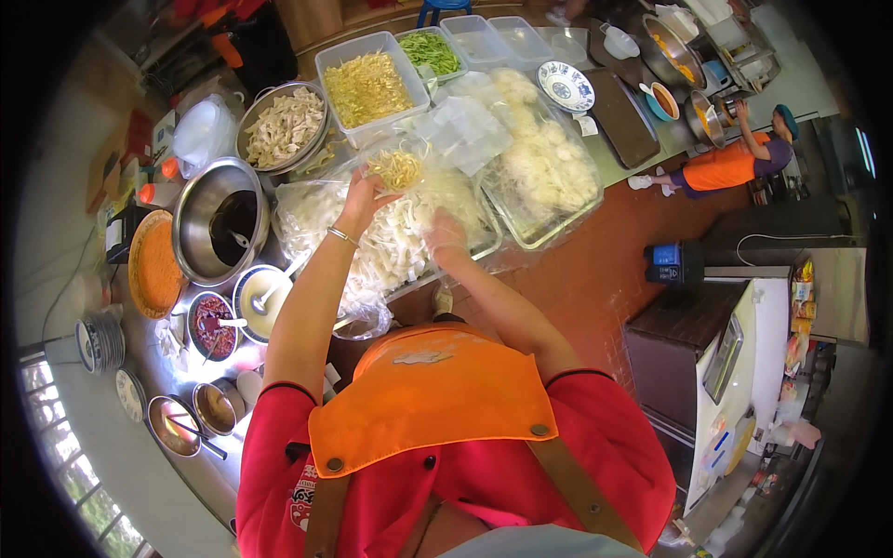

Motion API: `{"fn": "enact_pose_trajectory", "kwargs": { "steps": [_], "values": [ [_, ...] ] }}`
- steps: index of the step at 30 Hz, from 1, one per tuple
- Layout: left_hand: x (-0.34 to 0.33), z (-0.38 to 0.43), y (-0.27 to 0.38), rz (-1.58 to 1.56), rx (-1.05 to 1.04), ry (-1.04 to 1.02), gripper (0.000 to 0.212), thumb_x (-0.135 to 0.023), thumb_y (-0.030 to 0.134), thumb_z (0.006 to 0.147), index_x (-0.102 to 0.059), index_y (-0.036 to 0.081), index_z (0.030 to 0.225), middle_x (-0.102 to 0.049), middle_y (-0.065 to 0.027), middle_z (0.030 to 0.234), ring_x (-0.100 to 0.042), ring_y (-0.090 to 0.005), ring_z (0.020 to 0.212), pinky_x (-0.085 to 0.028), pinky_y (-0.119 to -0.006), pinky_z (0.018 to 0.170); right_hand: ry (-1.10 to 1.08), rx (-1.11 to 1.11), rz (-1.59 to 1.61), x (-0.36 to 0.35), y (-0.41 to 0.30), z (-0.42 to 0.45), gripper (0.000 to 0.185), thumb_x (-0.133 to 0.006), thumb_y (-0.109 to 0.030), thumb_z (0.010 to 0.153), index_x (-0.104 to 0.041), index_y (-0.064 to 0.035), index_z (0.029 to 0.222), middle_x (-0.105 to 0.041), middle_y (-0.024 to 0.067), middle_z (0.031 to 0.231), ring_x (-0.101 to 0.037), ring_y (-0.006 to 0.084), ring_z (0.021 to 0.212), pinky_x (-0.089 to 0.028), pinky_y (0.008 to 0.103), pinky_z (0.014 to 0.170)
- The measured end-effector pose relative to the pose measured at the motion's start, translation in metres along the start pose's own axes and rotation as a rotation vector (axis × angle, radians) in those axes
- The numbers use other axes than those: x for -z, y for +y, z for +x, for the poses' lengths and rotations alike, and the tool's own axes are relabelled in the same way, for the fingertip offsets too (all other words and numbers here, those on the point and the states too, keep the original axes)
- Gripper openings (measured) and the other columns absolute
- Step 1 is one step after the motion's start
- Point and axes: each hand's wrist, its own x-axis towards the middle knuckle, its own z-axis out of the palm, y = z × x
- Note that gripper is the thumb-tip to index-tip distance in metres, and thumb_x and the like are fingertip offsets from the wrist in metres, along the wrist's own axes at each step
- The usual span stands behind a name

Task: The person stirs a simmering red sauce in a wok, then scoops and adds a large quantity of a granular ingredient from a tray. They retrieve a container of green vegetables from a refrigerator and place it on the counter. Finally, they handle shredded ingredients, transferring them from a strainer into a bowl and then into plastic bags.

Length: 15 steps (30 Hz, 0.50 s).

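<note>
My left hand (363, 195) grips a clear container, perhaps a plastic bag, with bean sprouts (395, 169) in it. It is held above a plastic-lined tray of wide white noodles (384, 244). Down at the right part of these noodles is my right hand (446, 236), blurred; its fingertips are hard to make out. A second lined tray (530, 240) beside it carries thin pale noodles (541, 160) in clumps. Clear plastic sheets (471, 132) lie between the trays and the tubs behind. Beyond my left hand stands a plastic tub (418, 111) of bean sprouts.
Left of the noodles stand a steel bowl of dark sauce (234, 220), a bowl of creamy sauce with a ladle (261, 303), and a chili bowl (213, 328). Shredded greens (429, 52) fill a back tub. A co-worker in an orange apron (722, 167) stands at the far right.
</note>
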Motion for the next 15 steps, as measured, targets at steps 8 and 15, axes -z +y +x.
{"fn": "enact_pose_trajectory", "kwargs": {
  "steps": [8,15],
  "values": [
    [-0.001,-0.012,0.008,-0.225,0.142,-0.340,0.044,-0.045,-0.005,0.082,-0.045,-0.001,0.125,-0.053,-0.0150,0.123,-0.056,-0.0280,0.116,-0.054,-0.050,0.094,0.064,0.000,-0.292,-0.014,-0.014,0.004,0.062,-0.067,-0.023,0.080,-0.042,-0.0057,0.134,-0.054,0.0205,0.127,-0.054,0.0349,0.115,-0.043,0.0420,0.099],
    [-0.004,-0.037,0.038,-0.138,0.005,-0.237,0.054,-0.045,-0.005,0.082,-0.037,0.001,0.135,-0.052,-0.0135,0.124,-0.056,-0.0280,0.115,-0.056,-0.049,0.091,0.052,0.235,-0.211,0.033,-0.017,0.005,0.030,-0.062,-0.012,0.080,-0.053,-0.0090,0.109,-0.062,0.0159,0.104,-0.061,0.0344,0.099,-0.049,0.0424,0.084]
  ]
}}
